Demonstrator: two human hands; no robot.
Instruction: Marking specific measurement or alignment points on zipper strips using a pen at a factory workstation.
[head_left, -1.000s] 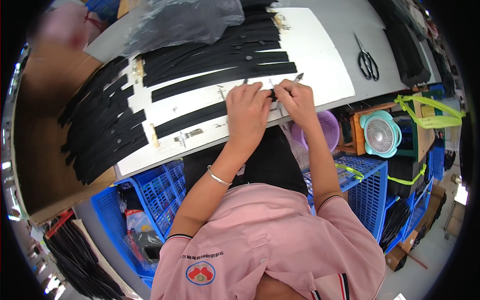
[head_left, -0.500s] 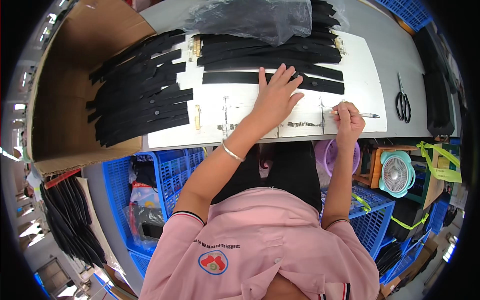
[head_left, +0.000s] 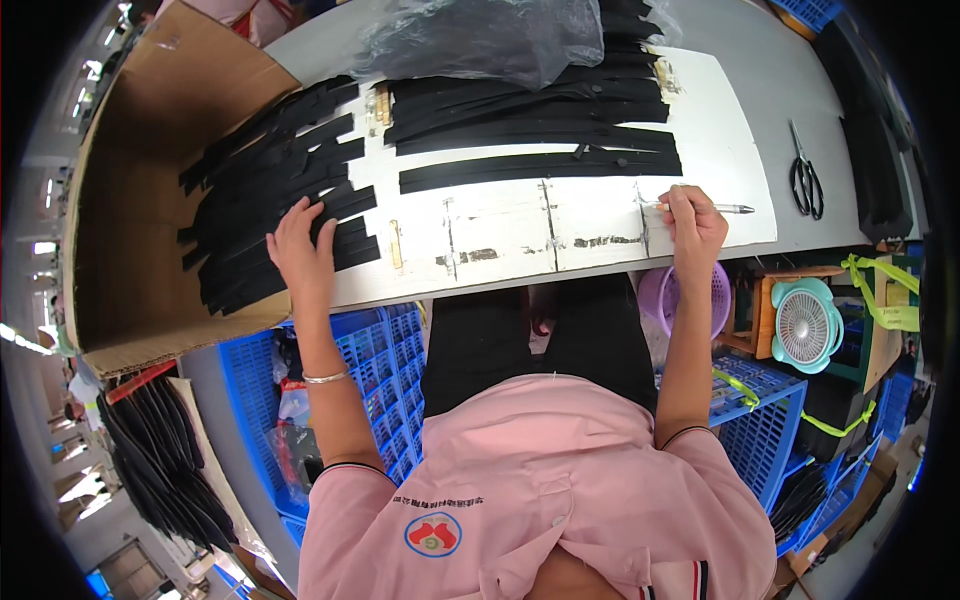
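My left hand (head_left: 305,250) rests on a pile of black fabric strips (head_left: 250,200) that sticks out of the cardboard box onto the board, its fingers apart. In my right hand (head_left: 695,228) is a slim pen (head_left: 736,209), lying sideways over the white board (head_left: 725,130). Black marks and short upright lines run along the board's near part, between my hands. Farther back lies a black strip (head_left: 500,173) with a small round dot on it. Behind that strip is a second stack of black strips (head_left: 530,110), partly under clear plastic.
The open cardboard box (head_left: 130,200) stands at the left. A clear plastic bag (head_left: 480,40) lies at the back. Black-handled scissors (head_left: 804,180) lie on the grey table at the right. Blue crates (head_left: 755,430), a purple basket (head_left: 708,305) and a turquoise fan (head_left: 806,325) are below the table edge.
My left hand has left the single black strip and moved left onto the pile by the box. The pen stays in my right hand. The view has shifted slightly.
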